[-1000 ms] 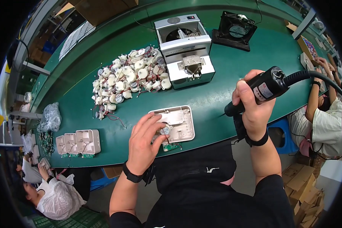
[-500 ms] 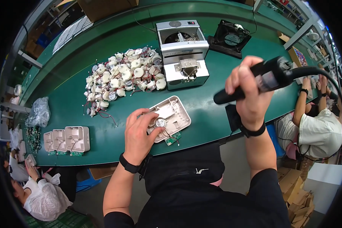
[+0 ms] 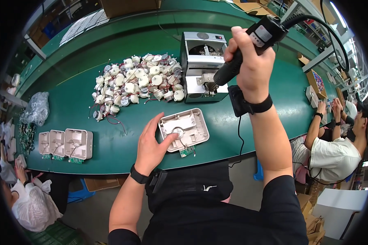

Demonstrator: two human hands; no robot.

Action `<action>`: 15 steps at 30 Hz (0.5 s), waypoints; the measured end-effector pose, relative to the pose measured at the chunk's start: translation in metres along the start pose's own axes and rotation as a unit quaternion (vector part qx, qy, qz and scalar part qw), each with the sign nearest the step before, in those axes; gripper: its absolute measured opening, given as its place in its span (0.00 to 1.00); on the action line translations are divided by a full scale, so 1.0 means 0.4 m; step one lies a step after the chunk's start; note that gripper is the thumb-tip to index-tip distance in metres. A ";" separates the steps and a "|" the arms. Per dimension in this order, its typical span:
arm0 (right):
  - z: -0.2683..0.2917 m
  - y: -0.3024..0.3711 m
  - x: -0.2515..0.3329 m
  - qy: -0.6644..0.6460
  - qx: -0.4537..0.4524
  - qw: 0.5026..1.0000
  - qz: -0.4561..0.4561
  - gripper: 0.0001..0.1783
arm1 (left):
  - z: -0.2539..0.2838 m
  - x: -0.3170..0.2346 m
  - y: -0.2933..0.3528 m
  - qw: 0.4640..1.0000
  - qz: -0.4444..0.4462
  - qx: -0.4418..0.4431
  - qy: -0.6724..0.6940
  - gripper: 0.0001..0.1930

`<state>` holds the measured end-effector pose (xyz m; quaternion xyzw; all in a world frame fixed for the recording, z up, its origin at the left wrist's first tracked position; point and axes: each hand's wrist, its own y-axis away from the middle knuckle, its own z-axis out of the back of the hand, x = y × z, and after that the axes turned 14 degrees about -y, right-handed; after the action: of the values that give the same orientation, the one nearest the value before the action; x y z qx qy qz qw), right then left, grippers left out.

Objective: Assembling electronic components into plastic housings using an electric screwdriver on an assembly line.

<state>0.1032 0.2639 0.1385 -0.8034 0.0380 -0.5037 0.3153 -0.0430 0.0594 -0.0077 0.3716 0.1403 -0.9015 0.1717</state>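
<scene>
My right hand (image 3: 254, 71) grips a black electric screwdriver (image 3: 262, 33), its cable running off to the upper right. The driver's lower end reaches the front outlet of a white and grey screw feeder (image 3: 193, 64); the bit itself is hard to make out. An open, off-white plastic housing (image 3: 203, 130) lies on the bench in front of me. Beside its left edge, my left hand (image 3: 148, 147) has its fingers spread, with the thumb on a round metallic part (image 3: 178, 132) inside. A small green circuit board (image 3: 187, 151) sticks out at the housing's near edge.
A heap of white motor-like parts with red wires (image 3: 143, 81) lies left of the feeder. Three similar housings (image 3: 78, 143) stand in a row farther left, near a clear plastic bag (image 3: 37, 108). Co-workers sit at both sides; one wears a white shirt (image 3: 335, 145).
My right hand has carried the screwdriver leftward to the feeder's outlet. My left fingers have opened away from the round part, leaving the thumb on it. The whole view has shifted slightly.
</scene>
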 end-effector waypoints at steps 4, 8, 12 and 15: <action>-0.008 0.067 0.037 -0.034 0.017 0.998 -0.056 0.09 | -0.021 0.003 -0.004 1.000 -0.009 0.012 0.012 0.34; -0.027 0.186 0.072 -0.119 0.035 0.984 -0.124 0.10 | -0.051 -0.017 -0.005 0.999 -0.039 0.014 0.006 0.34; -0.047 0.241 0.049 -0.086 0.045 0.986 -0.136 0.10 | -0.056 -0.015 -0.011 0.999 -0.040 0.019 0.019 0.34; -0.042 0.249 0.034 -0.081 0.049 0.986 -0.139 0.11 | -0.057 -0.013 -0.006 0.999 -0.039 0.015 0.017 0.34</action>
<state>0.1215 0.1713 0.0997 -0.8229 -0.1242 -0.4767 0.2830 -0.0264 0.0714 -0.0192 0.3835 0.1437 -0.9033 0.1280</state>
